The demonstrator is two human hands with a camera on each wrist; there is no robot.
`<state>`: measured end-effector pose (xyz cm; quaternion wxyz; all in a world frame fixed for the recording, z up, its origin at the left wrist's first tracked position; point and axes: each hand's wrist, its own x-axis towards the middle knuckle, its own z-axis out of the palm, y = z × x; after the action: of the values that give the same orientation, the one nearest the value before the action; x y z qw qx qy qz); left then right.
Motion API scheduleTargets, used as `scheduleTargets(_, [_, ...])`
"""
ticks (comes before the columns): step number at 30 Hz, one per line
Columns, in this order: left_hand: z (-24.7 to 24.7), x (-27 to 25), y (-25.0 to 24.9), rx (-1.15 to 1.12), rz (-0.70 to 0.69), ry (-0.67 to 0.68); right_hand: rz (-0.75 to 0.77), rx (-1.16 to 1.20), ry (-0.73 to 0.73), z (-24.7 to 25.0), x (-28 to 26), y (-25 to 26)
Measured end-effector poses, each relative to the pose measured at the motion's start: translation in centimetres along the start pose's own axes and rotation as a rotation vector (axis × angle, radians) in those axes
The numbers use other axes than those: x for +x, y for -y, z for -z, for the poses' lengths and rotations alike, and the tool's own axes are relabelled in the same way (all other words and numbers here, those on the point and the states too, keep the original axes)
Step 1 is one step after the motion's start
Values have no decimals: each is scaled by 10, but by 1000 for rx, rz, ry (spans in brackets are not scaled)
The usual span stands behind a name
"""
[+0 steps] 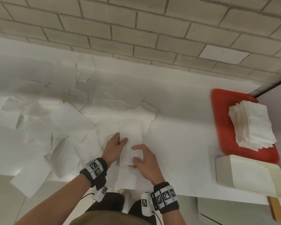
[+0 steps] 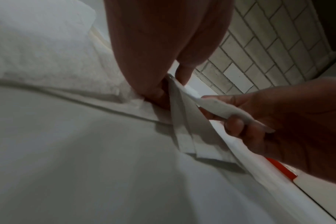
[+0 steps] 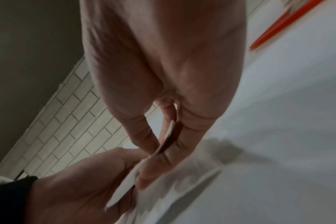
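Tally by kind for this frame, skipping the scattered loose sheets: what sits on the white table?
Red tray: 1
Stack of folded napkins, on that tray: 1
Cream bin: 1
Folded napkin, held in both grips: 1
Total: 4

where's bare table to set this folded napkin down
Bare table lies between the folded napkin and the red tray, and in a strip along the brick wall. Left of the left hand, loose napkins crowd it.
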<state>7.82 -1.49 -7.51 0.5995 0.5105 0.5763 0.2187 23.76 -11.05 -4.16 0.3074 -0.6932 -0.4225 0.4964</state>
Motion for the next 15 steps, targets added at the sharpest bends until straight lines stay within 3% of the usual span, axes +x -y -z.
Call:
scheduleTargets(3, [-4, -6, -4, 37, -53, 44, 17, -254, -224, 6, 5, -5])
scheduleTargets(5, [-10, -11, -7, -3, -103, 101, -4, -111, -326, 9, 4, -6])
scheduleTargets(8, [-19, -16, -17, -20, -185, 170, -12, 319, -313, 12, -1, -4])
scheduleTargets(10, [-17, -9, -26, 35, -269, 153, 26, 280, -430, 23, -4, -11])
scheduleTargets(13, [6, 17, -34, 270, -388, -87, 68, -43, -584, 54, -2, -35])
scheduleTargets(15, [30, 38, -34, 550, -376, -300, 21, -205, -586, 73, 0, -50])
